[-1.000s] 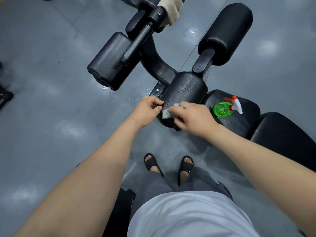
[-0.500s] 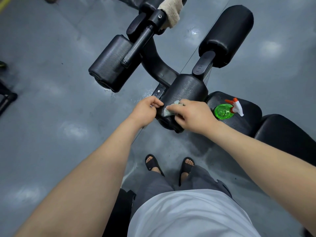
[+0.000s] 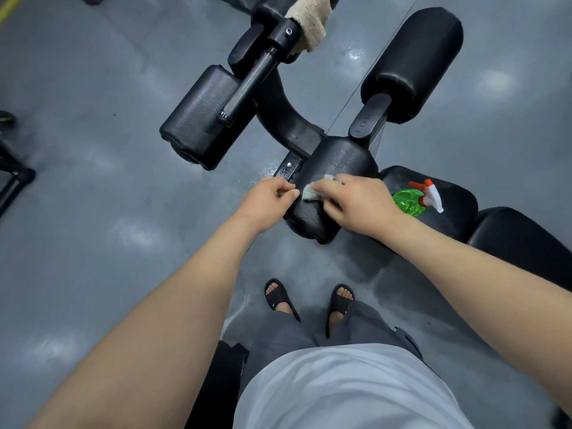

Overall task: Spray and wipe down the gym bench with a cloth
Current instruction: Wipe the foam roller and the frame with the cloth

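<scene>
The black gym bench has a near roller pad [image 3: 335,162] in the middle of the view. My right hand [image 3: 356,202] holds a small grey cloth [image 3: 311,191] and presses it onto the top of that pad. My left hand [image 3: 267,201] has its fingers curled at the pad's left edge, touching it beside the cloth. A green spray bottle [image 3: 410,202] with a white and orange trigger lies on the bench seat [image 3: 458,199] to the right, apart from both hands.
Two more black roller pads [image 3: 201,119] [image 3: 414,54] stand further off on the bench frame. A beige towel [image 3: 308,21] hangs over the frame at the top. Grey floor surrounds the bench. My sandalled feet [image 3: 309,300] stand just below the pad.
The cloth under my right hand has slid a little further up the roller pad. My left hand stays at the pad's left edge.
</scene>
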The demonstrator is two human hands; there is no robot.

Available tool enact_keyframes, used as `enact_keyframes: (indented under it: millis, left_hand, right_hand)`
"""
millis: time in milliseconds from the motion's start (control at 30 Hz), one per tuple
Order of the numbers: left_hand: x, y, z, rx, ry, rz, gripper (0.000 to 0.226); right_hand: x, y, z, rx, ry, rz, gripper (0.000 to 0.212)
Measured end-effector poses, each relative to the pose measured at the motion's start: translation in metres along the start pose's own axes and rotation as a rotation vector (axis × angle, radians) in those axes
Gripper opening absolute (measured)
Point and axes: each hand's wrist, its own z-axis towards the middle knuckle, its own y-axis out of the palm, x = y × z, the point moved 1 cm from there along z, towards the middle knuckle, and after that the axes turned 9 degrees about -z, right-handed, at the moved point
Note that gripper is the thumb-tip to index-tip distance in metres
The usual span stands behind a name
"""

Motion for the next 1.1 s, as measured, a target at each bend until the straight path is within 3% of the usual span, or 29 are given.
enact_keyframes:
  millis: [100, 333, 500, 600, 700, 900, 1100]
  left_hand:
    - [0.006, -0.001, 0.003, -0.007, -0.022, 0.013, 0.015]
    - [0.011, -0.003, 0.008, -0.037, -0.075, 0.002, 0.022]
    - [0.015, -0.003, 0.01, -0.055, -0.077, -0.016, 0.021]
    - [0.015, -0.003, 0.011, -0.053, -0.075, -0.041, 0.022]
    - [0.014, -0.002, 0.012, -0.046, -0.066, -0.069, 0.02]
    - [0.006, 0.003, 0.012, -0.024, 0.018, -0.039, 0.02]
    - [0.001, 0.007, 0.009, 0.003, 0.094, -0.012, 0.023]
  right_hand:
    - [0.021, -0.002, 0.004, 0.067, 0.133, -0.011, 0.038]
    - [0.062, -0.005, 0.017, 0.028, 0.311, 0.023, 0.035]
    - [0.066, -0.011, 0.022, -0.017, 0.432, 0.2, 0.04]
    - [0.064, -0.014, 0.007, -0.087, 0.31, 0.275, 0.054]
    - [0.064, -0.009, -0.007, -0.115, 0.121, 0.22, 0.053]
    - [0.083, -0.001, 0.003, 0.131, 0.259, 0.164, 0.041]
    - [0.074, 0.002, 0.034, 0.174, 0.253, 0.192, 0.033]
